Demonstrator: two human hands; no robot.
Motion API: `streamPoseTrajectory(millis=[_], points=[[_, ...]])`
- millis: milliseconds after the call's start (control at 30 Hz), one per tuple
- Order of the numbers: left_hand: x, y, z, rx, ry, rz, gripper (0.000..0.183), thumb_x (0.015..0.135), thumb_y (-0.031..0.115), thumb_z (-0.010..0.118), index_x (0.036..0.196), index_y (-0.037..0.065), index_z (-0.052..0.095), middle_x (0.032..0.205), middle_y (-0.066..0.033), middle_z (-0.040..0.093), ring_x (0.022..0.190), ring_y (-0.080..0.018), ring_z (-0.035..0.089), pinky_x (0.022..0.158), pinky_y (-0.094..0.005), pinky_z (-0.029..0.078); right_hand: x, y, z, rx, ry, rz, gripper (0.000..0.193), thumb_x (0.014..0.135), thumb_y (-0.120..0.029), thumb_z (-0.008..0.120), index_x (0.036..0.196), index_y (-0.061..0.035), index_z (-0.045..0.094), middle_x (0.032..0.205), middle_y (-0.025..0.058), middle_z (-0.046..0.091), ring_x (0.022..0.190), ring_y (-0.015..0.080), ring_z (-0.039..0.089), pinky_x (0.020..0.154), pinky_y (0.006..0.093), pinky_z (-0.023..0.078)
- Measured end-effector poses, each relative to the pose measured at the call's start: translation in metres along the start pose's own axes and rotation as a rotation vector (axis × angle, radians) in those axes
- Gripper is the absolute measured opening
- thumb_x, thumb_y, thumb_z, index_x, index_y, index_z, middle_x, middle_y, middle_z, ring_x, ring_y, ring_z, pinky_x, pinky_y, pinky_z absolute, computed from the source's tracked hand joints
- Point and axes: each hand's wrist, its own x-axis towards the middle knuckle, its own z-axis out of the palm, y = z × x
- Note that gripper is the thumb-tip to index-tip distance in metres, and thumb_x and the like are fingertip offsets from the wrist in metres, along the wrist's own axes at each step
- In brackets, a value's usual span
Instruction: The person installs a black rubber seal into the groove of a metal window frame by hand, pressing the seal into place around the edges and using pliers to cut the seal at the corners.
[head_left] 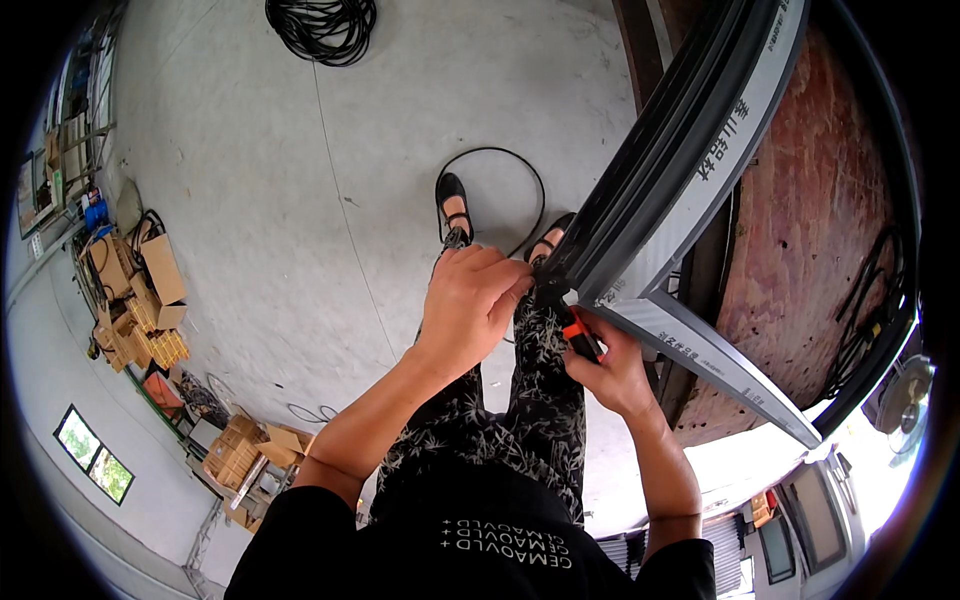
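Note:
My left hand (pixel 470 300) is closed in a pinch at the lower end of a long metal frame. A thin black strip (pixel 542 197) loops over the floor and runs up to its fingers; the exact grip is partly hidden. My right hand (pixel 612 370) is closed around a hand tool with an orange-red and black handle (pixel 581 334), just below the frame's corner. The tool's working end is lost against the dark corner. The grey and black frame (pixel 680 190) has grooves along its side and a light protective film; a shorter bar (pixel 720 360) branches from its corner.
The frame rests beside a worn reddish wooden board (pixel 800 260), with black cables (pixel 865 310) on its far right. A coil of black cable (pixel 322 28) lies on the concrete floor (pixel 250 180). Cardboard boxes (pixel 160 270) stand along the left wall; a fan (pixel 908 405) is at right.

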Motion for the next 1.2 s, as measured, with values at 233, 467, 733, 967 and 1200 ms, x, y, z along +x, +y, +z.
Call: streamPoseTrajectory(millis=[233, 467, 733, 967, 1200], points=[[0.002, -0.002, -0.002, -0.038, 0.003, 0.001, 0.005, 0.078, 0.005, 0.07, 0.083, 0.007, 0.068, 0.069, -0.0041, 0.057, 0.07, -0.0254, 0.055, 0.067, -0.0369, 0.04, 0.002, -0.005, 0.004, -0.183, 0.065, -0.032, 0.046, 0.071, -0.007, 0.068, 0.115, 0.0038, 0.061, 0.092, 0.0129, 0.065, 0.083, 0.0171, 0.059, 0.079, 0.0299, 0.048], [0.004, -0.005, -0.002, -0.018, -0.029, 0.02, 0.001, 0.082, 0.007, 0.068, 0.082, 0.006, 0.067, 0.068, -0.0054, 0.057, 0.069, -0.0263, 0.055, 0.066, -0.0377, 0.041, -0.007, -0.004, 0.014, -0.397, 0.229, -0.17, 0.04, 0.066, -0.015, 0.07, 0.104, -0.0037, 0.065, 0.078, 0.0106, 0.065, 0.066, 0.03, 0.062, 0.063, 0.0395, 0.051], [-0.004, 0.02, -0.012, -0.119, -0.154, -0.283, 0.01, 0.091, 0.011, 0.062, 0.092, 0.001, 0.064, 0.076, -0.0087, 0.064, 0.069, -0.0216, 0.062, 0.065, -0.0338, 0.047, -0.113, -0.034, -0.078, -0.646, 0.638, -0.319, 0.038, 0.064, -0.008, 0.064, 0.102, -0.0001, 0.063, 0.086, 0.0131, 0.061, 0.077, 0.0289, 0.061, 0.068, 0.0376, 0.047], [-0.014, 0.01, 0.015, -0.437, -0.166, -0.555, 0.024, 0.095, 0.01, 0.056, 0.114, -0.003, 0.053, 0.082, -0.0087, 0.066, 0.075, -0.0143, 0.067, 0.069, -0.0274, 0.052, -0.078, -0.045, -0.16, -1.238, 0.985, -0.009, 0.051, 0.085, -0.024, 0.07, 0.13, -0.0031, 0.056, 0.132, 0.014, 0.054, 0.122, 0.0349, 0.051, 0.104, 0.0443, 0.04], [-0.011, 0.027, 0.017, -1.147, -0.226, -0.754, 0.043, 0.093, 0.017, 0.06, 0.129, 0.0, 0.042, 0.092, -0.013, 0.065, 0.082, -0.0227, 0.068, 0.071, -0.0326, 0.054, -0.064, 0.002, 0.035, -0.125, 0.432, -0.233, 0.059, 0.074, -0.008, 0.075, 0.127, 0.004, 0.053, 0.118, 0.0214, 0.06, 0.108, 0.0377, 0.057, 0.095, 0.0433, 0.044]])
